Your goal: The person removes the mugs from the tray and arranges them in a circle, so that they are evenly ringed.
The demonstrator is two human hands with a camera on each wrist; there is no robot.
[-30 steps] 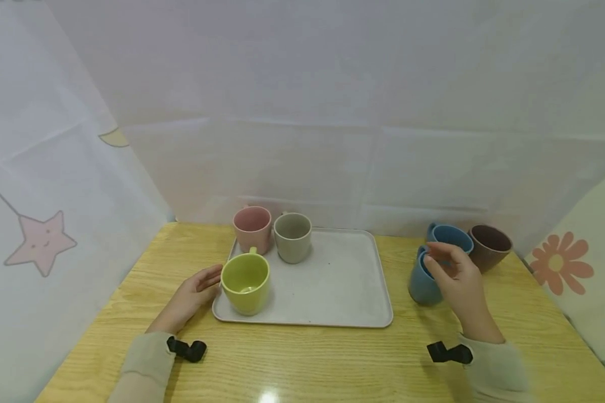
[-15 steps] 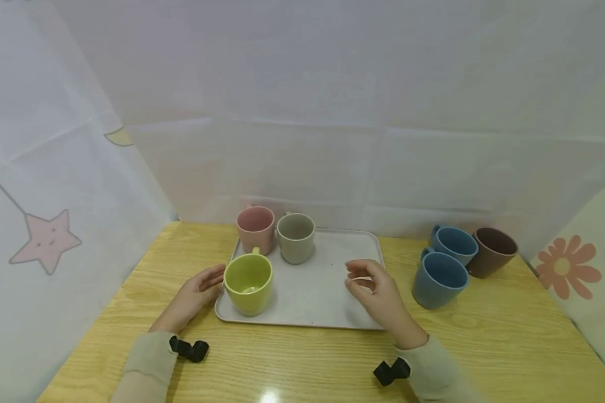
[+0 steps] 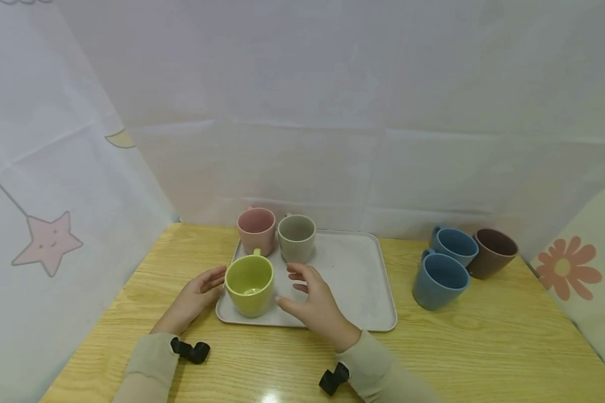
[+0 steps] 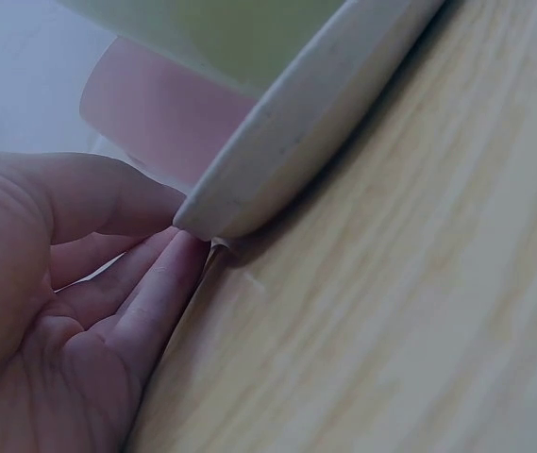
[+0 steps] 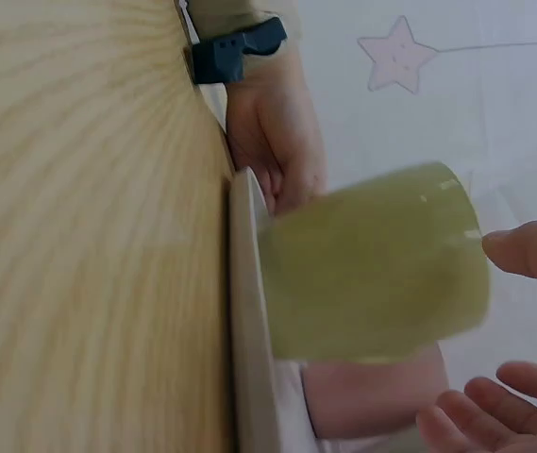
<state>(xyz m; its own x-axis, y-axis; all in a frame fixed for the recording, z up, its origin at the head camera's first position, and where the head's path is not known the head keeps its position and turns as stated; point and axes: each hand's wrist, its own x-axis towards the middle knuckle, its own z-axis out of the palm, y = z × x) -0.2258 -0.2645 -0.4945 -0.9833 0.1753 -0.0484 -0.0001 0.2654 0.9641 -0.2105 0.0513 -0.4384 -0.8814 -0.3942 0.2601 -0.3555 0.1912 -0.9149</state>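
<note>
"Going from the left, how do the hands stand?"

"The left hand (image 3: 190, 299) pinches the left rim of the tray (image 3: 350, 285) between thumb and fingertips. The right hand (image 3: 316, 307) is spread wide and holds nothing — its thumb is just beside the yellow-green mug (image 3: 250, 286); whether they touch, I can't tell."

"What room does that mug have?"

"It stands on the tray's front left part, near both edges, the left hand close by. Past the right hand, pale tray surface stretches to the right rim."

"Which way does it point?"

"Handle to the far side, mouth up, long axis upright."

"And what's in the way?"

"The pink mug (image 3: 259, 238) sits just behind that handle, with the grey mug (image 3: 296, 242) beside it, right behind the right fingertips. Off the tray, well to the right on the wooden table (image 3: 464, 358) — the nearer blue mug (image 3: 436, 286), the farther blue mug (image 3: 456, 246), both handles pointing far left, then the brown mug (image 3: 491, 257)."
</note>
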